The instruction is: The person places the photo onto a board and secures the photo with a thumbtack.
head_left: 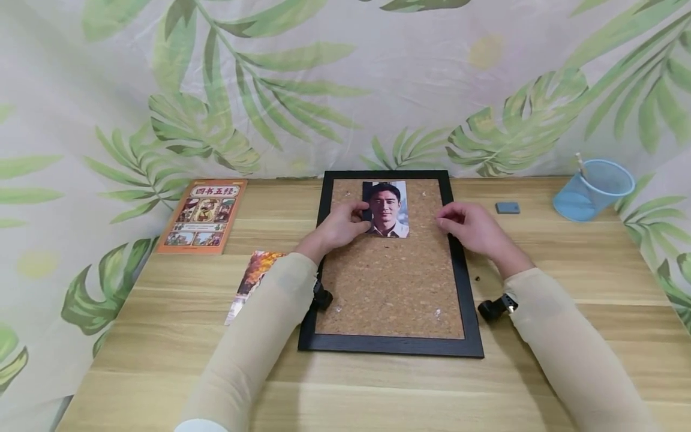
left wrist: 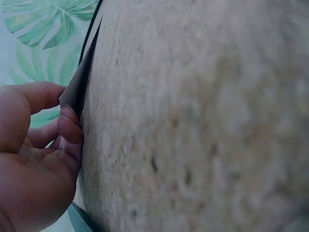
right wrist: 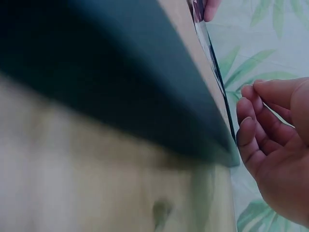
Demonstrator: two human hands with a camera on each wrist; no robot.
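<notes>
A portrait photo [head_left: 396, 225] lies on the upper part of the cork board [head_left: 388, 282], which has a black frame [head_left: 391, 345]. My left hand [head_left: 341, 227] pinches the photo's left edge between thumb and fingers. From the left wrist, the photo's edge [left wrist: 77, 92] shows lifted off the cork in that grip. Over the board's right edge hovers my right hand [head_left: 472, 225], its thumb and forefinger tips together. The right wrist view shows nothing between those fingertips [right wrist: 247, 91], though a tiny thing could be hidden there.
Left of the board, a second photo [head_left: 254, 276] lies partly under my left forearm. An orange book [head_left: 202, 216] is at the back left. On the right are a blue-grey eraser-like block [head_left: 507, 207], a blue mesh cup [head_left: 591, 192] and a tiny dark piece [head_left: 477, 278].
</notes>
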